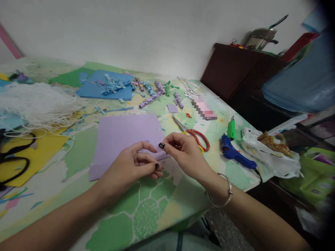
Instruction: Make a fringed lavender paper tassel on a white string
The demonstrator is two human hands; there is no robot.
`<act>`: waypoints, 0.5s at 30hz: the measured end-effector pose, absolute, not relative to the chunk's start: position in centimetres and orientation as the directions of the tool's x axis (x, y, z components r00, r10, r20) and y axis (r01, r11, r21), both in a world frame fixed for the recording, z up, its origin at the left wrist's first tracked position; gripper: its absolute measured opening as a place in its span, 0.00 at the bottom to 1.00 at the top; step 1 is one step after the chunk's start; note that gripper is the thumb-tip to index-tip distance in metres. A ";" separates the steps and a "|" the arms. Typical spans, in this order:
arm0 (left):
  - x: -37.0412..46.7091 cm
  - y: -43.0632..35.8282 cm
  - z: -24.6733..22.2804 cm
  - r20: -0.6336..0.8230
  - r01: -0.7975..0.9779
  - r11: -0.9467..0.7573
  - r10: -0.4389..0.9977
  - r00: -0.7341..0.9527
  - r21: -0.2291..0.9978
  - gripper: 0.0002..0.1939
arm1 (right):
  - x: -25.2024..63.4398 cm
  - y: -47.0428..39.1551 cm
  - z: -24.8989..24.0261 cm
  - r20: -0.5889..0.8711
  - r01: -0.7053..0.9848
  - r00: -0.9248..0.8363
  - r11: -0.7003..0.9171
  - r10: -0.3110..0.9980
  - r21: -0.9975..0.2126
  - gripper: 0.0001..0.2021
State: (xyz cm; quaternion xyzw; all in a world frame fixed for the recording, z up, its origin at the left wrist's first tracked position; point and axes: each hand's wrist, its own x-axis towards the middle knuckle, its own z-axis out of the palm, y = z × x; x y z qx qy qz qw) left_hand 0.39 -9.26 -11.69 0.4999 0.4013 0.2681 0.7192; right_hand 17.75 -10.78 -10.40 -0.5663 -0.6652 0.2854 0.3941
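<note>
A sheet of purple foam or paper (125, 132) lies on the table in front of me. Over its near right corner is my left hand (140, 162), its index finger and thumb apart and the other fingers loosely bent, with nothing visible in it. Close to its fingertips, my right hand (184, 150) pinches thumb against index finger; whatever sits in that pinch is hidden or too small to name. Just behind the right hand rest red-handled scissors (200, 137), partly covered by it. A small purple square (172, 108) lies beyond the sheet.
A blue glue gun (237, 153), a green cutter (231, 129) and a white plastic bag (272, 153) are at right. White cord (39, 104) is heaped at left over yellow sheets (49, 146). Rolled foam pieces (150, 100) and blue sheets (89, 89) lie toward the wall.
</note>
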 end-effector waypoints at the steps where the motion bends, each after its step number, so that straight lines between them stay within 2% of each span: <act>1: 0.3 -9.2 -11.6 -0.315 0.017 0.359 0.795 0.518 0.933 0.14 | 18.2 -10.3 -10.4 0.222 0.608 -0.031 0.194 0.975 -0.770 0.07; 3: 0.3 -9.1 -11.5 -0.330 0.038 0.359 0.807 0.490 0.933 0.12 | 19.4 -9.3 -10.7 0.252 0.741 0.029 0.148 0.967 -0.655 0.07; 5: 0.4 -9.2 -11.6 -0.352 0.073 0.364 0.800 0.487 0.929 0.11 | 20.5 -8.5 -10.8 0.260 0.797 0.082 0.093 0.962 -0.597 0.05; 8: 0.6 -9.4 -12.0 -0.374 0.093 0.382 0.778 0.504 0.920 0.10 | 21.8 -8.5 -10.7 0.269 0.837 0.109 0.058 0.957 -0.544 0.09; 12: 0.8 -9.6 -12.2 -0.386 0.097 0.393 0.777 0.496 0.915 0.09 | 23.5 -11.7 -10.3 0.303 0.840 0.083 0.097 0.949 -0.534 0.13; 13: 0.8 -9.6 -12.2 -0.382 0.109 0.381 0.779 0.497 0.918 0.09 | 24.2 -12.8 -10.3 0.334 0.841 0.099 0.100 0.937 -0.532 0.13; 15: 0.9 -9.8 -12.1 -0.356 0.146 0.328 0.789 0.501 0.933 0.08 | 26.2 -15.2 -10.6 0.487 0.874 0.175 0.093 0.855 -0.478 0.12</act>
